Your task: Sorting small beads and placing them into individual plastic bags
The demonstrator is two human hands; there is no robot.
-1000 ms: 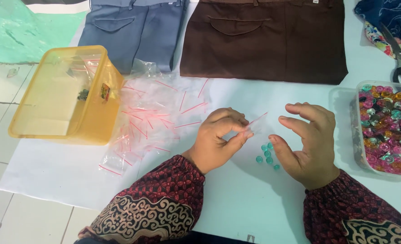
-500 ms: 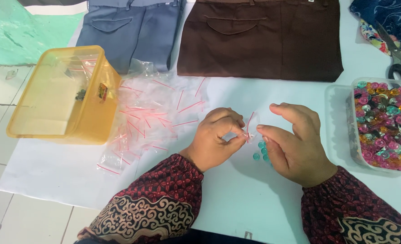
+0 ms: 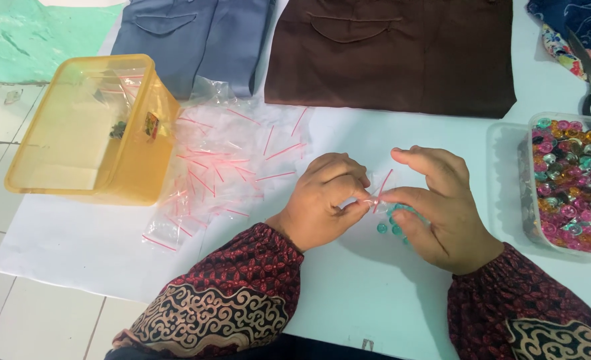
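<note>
Clear little bag (image 3: pixel 379 189) is pinched between left hand (image 3: pixel 325 200) and right hand (image 3: pixel 439 207), fingertips meeting above teal beads (image 3: pixel 390 227) on the bench (image 3: pixel 375 293).

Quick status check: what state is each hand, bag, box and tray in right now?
Left hand: pinching the small clear bag.
Right hand: pinching the same bag.
Small clear bag: held between both hands, above the teal beads.
Yellow box: open, nearly empty.
Bead tray: open, full.
Spare bags: loose pile.

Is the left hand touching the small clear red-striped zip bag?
Touching: the head view shows the left hand pinching the small clear red-striped zip bag at its edge, fingertips meeting the right hand.
</note>
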